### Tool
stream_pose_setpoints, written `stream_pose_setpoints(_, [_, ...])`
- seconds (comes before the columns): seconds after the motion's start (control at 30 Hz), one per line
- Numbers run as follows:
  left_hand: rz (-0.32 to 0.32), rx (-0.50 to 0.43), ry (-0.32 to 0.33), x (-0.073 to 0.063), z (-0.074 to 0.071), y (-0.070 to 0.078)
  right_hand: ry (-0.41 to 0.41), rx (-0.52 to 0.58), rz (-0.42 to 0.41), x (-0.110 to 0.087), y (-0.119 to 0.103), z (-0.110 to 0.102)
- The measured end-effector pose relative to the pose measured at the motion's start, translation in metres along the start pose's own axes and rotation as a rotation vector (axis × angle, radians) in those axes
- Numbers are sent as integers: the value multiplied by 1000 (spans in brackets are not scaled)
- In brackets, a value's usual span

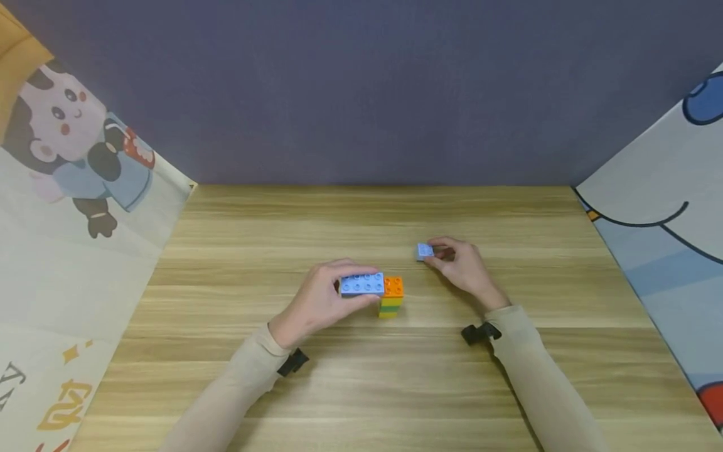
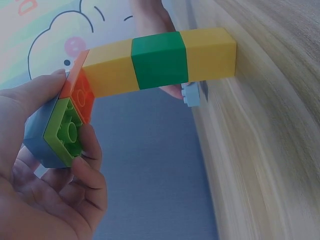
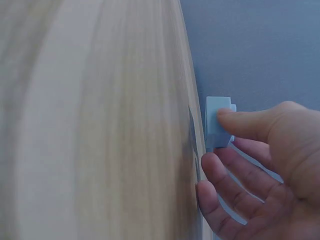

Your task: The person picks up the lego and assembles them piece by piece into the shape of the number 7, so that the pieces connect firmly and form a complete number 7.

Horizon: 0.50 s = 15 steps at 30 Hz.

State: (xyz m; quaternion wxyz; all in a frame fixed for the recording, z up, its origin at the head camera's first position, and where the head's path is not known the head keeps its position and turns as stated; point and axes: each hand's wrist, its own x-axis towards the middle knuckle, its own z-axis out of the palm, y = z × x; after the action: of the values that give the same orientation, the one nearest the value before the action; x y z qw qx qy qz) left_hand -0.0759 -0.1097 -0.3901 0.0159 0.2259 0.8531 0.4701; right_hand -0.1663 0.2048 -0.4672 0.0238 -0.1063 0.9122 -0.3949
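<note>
A blue eight-stud toy brick (image 1: 362, 289) is in my left hand (image 1: 319, 298), thumb on one long side and fingers on the other. It joins the top of an upright brick column. Seen in the left wrist view, a lime green brick (image 2: 62, 132) lies under the blue one, beside a flat orange brick (image 2: 81, 92). Below the orange one come a yellow (image 2: 110, 70), a dark green (image 2: 160, 61) and another yellow brick (image 2: 210, 54). Further back on the right, my right hand (image 1: 464, 269) pinches a small light blue brick (image 3: 217, 120) at the tabletop.
The wood-grain table (image 1: 361, 389) carries the column. A dark blue-grey panel (image 1: 361, 94) rises along its back edge. Printed cartoon panels stand at the left (image 1: 68, 251) and right (image 1: 649, 207).
</note>
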Motion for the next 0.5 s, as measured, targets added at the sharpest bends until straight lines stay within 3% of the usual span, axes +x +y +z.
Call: stream_pose_setpoints(0.5, [0, -1, -3, 1, 0, 0, 60, 75, -67, -12, -8, -2])
